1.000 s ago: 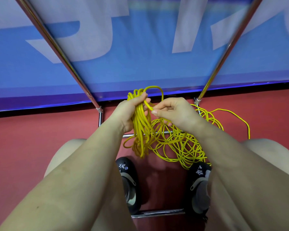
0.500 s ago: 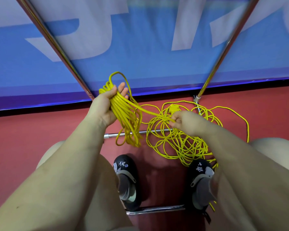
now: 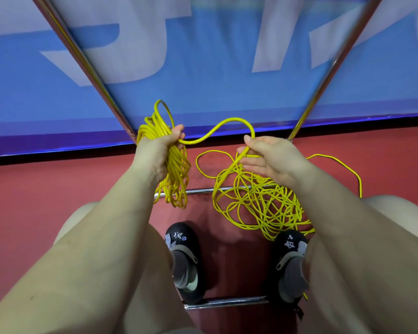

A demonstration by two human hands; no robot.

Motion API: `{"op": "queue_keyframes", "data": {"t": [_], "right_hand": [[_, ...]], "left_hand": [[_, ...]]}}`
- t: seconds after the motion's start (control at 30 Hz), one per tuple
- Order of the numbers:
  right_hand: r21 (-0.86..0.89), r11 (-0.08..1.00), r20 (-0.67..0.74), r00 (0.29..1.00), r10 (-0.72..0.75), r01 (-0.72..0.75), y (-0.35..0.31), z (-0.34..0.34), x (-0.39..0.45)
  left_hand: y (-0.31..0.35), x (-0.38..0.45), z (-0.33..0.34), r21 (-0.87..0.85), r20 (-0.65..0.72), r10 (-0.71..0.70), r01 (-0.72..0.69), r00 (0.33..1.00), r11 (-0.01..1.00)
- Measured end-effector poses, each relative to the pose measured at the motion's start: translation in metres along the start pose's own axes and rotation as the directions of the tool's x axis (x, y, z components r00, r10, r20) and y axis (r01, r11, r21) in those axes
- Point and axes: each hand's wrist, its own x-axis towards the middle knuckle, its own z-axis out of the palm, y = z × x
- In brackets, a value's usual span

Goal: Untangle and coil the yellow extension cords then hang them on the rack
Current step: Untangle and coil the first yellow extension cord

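A bundle of finished loops [image 3: 171,165] of yellow extension cord is gripped in the left hand [image 3: 155,150], the fingers curled round the top of the bundle so that the loops hang down from the fist toward the lower rack bar [image 3: 198,191]. From that fist a single free strand [image 3: 217,127] is led rightward in an arch and is brought down to the right hand [image 3: 273,157], where it is pinched between thumb and forefinger while the other fingers are held loosely extended. Below the right hand the strand is continued into the tangled pile [image 3: 261,203], which is spread on the red floor [image 3: 46,189] across and just behind the lower rack bar, to the right of the hanging bundle and reaching as far as the right shoe [image 3: 291,251].

The step in hand is judged to be the forming of another loop. The coming move turns on one relation: the unsorted cord lies below and slightly toward the person from the right fingers, and the free strand is stretched roughly side to side between the two hands, above the lower rack bar. The right hand is the nearer to the pile, so slack would have to be drawn up by it and carried leftward to the holding fist. Much cord is left on the floor, and nothing is yet hung on the rack uprights [image 3: 89,68]. A snag may be expected where the pile's strands cross one another.
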Motion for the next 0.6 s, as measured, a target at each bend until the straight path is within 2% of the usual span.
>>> {"op": "queue_keyframes", "data": {"t": [0.1, 0.23, 0.4, 0.6], "right_hand": [[0.23, 0.972, 0.016, 0.999, 0.045, -0.047, -0.004, 0.008, 0.001], [0.421, 0.906, 0.009, 0.999, 0.047, -0.046, -0.008, 0.013, 0.006], [0.527, 0.846, 0.01, 0.996, 0.091, -0.083, -0.012, 0.007, 0.008], [0.608, 0.787, 0.109, 0.993, 0.045, -0.102, -0.02, -0.004, 0.003]], "left_hand": [[-0.003, -0.005, 0.009, 0.038, 0.057, -0.009, 0.007, 0.998, 0.999], [-0.011, -0.013, 0.024, 0.116, 0.155, -0.067, 0.049, 0.986, 0.992], [-0.022, -0.02, 0.038, 0.301, 0.274, -0.114, 0.028, 0.955, 0.953], [-0.031, -0.026, 0.046, 0.384, 0.378, -0.133, -0.024, 0.916, 0.923]]}}
